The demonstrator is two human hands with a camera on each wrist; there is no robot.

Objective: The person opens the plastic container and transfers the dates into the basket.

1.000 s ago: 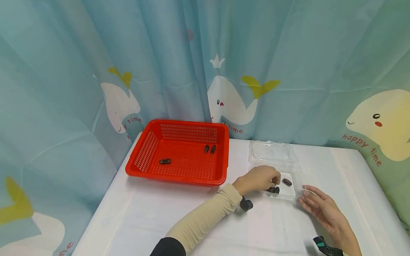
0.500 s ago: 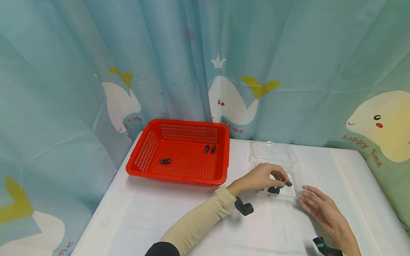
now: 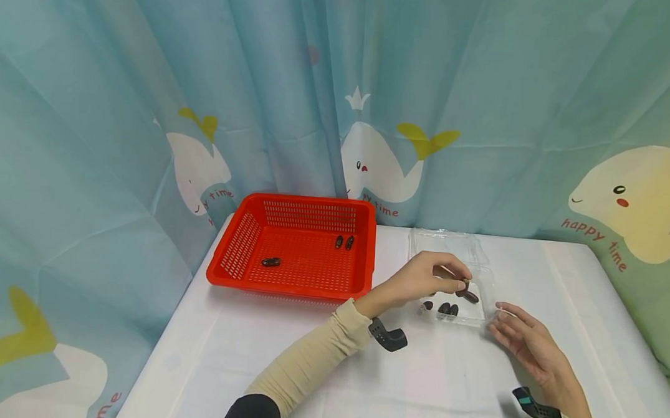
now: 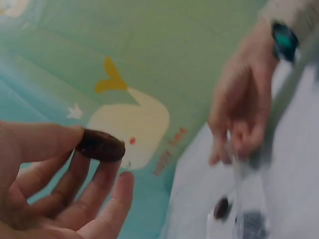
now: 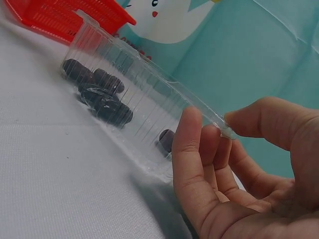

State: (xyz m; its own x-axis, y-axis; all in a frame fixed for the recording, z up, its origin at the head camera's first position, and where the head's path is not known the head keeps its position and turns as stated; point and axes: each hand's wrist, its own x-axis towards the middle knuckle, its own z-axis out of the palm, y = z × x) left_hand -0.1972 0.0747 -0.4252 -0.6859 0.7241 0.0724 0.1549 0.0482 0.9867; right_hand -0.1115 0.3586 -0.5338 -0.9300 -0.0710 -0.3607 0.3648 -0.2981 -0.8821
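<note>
We think this work is only part of the way done. We can make out 3 brown dates [image 3: 339, 241] in the red basket [image 3: 304, 267], which sits to the left of the clear box [image 5: 142, 104]. About 5 loose dates [image 3: 445, 309] lie inside the box. From the right wrist we see 4 of them bunched at the end of the box near the basket, and 1 at the other end. Shine on the plastic hides some bits, so our count may be off.

There is also 1 held date [image 4: 102, 145], up over the box. The left hand [image 3: 418, 284] has it in a narrow pinch, with the thumb on this side and fingertips on the other. It is not set down anywhere yet. The right hand [image 3: 531, 345] pinches the rim at the right side of the box, and we guess this helps the box sit steady on the white counter [image 3: 445, 376].

So what is left? The dates are split up, with some in the box, some in the basket to its left, and 1 in the air over it. The clear lid [image 3: 442, 246] lies open just behind the box, so the box is not closed.
</note>
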